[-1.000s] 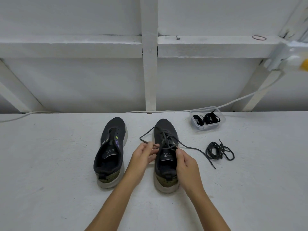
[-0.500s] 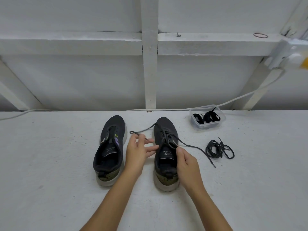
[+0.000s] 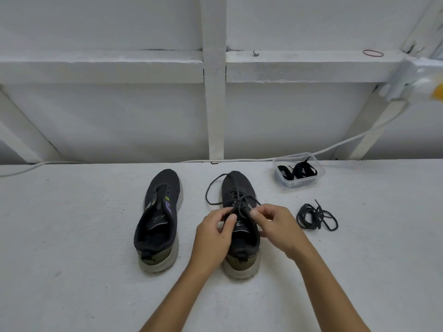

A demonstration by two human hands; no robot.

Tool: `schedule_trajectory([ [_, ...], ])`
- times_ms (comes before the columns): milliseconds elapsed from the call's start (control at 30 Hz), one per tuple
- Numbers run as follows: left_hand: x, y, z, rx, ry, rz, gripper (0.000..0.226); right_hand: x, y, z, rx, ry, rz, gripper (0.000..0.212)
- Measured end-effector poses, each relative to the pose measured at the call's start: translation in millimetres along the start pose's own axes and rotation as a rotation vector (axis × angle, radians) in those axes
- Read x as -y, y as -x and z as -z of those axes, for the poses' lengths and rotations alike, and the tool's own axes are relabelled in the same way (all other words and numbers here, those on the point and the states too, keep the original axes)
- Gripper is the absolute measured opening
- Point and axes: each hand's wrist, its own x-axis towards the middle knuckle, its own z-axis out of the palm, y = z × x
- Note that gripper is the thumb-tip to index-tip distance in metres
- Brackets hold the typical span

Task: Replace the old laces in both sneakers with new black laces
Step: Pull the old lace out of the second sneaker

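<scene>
Lace looks thin, limp and light; best pinched near the eyelets. Both hands, left and right, pinch it over the right sneaker.

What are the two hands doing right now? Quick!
Left hand: pinching the lace on the right sneaker.
Right hand: pinching the same lace.

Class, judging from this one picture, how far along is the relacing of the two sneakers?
Done: the left sneaker has no lace, and a loose lace lies on the table. In hand: the left hand and right hand pinch the lace of the right sneaker. Left: threading black laces from the clear tub into both.
</scene>
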Motion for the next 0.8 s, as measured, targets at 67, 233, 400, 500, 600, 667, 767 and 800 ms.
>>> schedule_trajectory([
  [67, -1, 0, 0, -0.006, -0.041, -0.032, 0.024, 0, -7, -1, -0.028, 0.119, 0.022, 0.021],
  [233, -1, 0, 2, -0.024, -0.045, -0.005, 0.024, -6, -7, -5, -0.03, -0.05, 0.007, 0.018],
  [400, 0, 0, -1, -0.058, -0.013, 0.029, 0.026, -11, -2, -2, 0.022, -0.058, 0.065, 0.019],
  [500, -1, 0, -4, -0.086, 0.026, 0.071, 0.025, -7, -6, -11, -0.144, -0.235, -0.042, 0.023],
  [600, -3, 0, -4, -0.099, 0.07, 0.098, 0.025, -12, -2, -13, -0.107, -0.205, -0.024, 0.026],
  [667, -5, 0, -3, -0.11, 0.078, 0.103, 0.024, -17, 2, -10, 0.002, -0.081, 0.029, 0.023],
  [767, -9, 1, -4, -0.106, 0.08, 0.101, 0.018, -18, -1, -8, -0.048, -0.11, 0.032, 0.023],
  [800, -11, 1, -4, -0.104, 0.072, 0.093, 0.017, -16, -3, -10, -0.11, -0.19, -0.01, 0.024],
])
